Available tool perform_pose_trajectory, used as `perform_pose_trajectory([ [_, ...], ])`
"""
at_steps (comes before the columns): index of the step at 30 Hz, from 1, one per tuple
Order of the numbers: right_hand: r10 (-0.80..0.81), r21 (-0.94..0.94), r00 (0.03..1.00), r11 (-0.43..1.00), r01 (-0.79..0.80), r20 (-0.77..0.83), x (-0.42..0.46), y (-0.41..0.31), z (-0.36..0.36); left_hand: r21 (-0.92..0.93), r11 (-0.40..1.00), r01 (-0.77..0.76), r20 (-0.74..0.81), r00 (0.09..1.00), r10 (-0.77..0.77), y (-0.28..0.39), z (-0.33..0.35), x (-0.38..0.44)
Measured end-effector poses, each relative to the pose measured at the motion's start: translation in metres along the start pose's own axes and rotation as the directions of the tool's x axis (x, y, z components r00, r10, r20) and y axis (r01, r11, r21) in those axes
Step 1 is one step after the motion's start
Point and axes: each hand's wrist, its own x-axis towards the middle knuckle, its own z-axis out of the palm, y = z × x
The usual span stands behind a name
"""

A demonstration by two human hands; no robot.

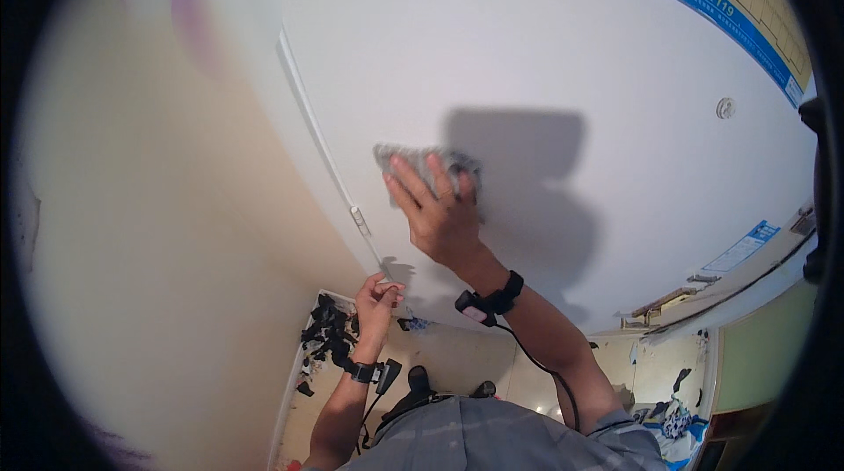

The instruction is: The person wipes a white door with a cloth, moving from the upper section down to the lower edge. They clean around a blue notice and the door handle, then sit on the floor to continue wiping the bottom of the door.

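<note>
My right hand [438,214] is spread flat over a grey cloth [415,154], pressing it against a white wall [527,49]. The cloth's top edge and left corner show past the fingers; the rest lies under the palm. Lower and to the left, my left hand [377,306] is raised near the wall's corner, its fingers loosely bent with nothing visible in them. Just above it ends a thin white cable conduit [316,121], which runs down the wall and bears a small white fitting [360,220]. Both wrists carry black straps with small wired devices.
Black scraps [330,332] lie on the floor in the left corner. At lower right is a heap of cloth and plastic [679,425]. A blue-and-yellow poster [732,12], a round white fixture [726,107] and a blue-and-white sign [742,247] are on the wall.
</note>
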Motion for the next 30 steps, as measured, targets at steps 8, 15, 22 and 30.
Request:
perform_pose_trajectory([
  [8, -0.046, -0.073, 0.989, 0.996, 0.057, 0.14, -0.158, 0.038, 0.011, 0.119, 0.986, -0.12, 0.107, 0.988, 0.107, 0.004, 0.024, 0.006],
  [15, 0.3, -0.07, 0.933, 0.945, -0.319, -0.2, -0.053, 0.072, -0.05, 0.145, 0.981, -0.131, 0.184, 0.977, 0.103, 0.018, 0.037, 0.011],
  [22, 0.108, -0.067, 0.994, 0.992, -0.108, -0.008, -0.105, 0.035, -0.002, 0.149, 0.961, -0.231, 0.284, 0.941, 0.183, 0.035, 0.061, 0.014],
  [30, 0.281, -0.165, 0.96, 0.946, -0.278, -0.007, -0.228, 0.08, -0.023, 0.265, 0.915, -0.303, 0.305, 0.927, 0.218, 0.04, 0.054, 0.02],
])
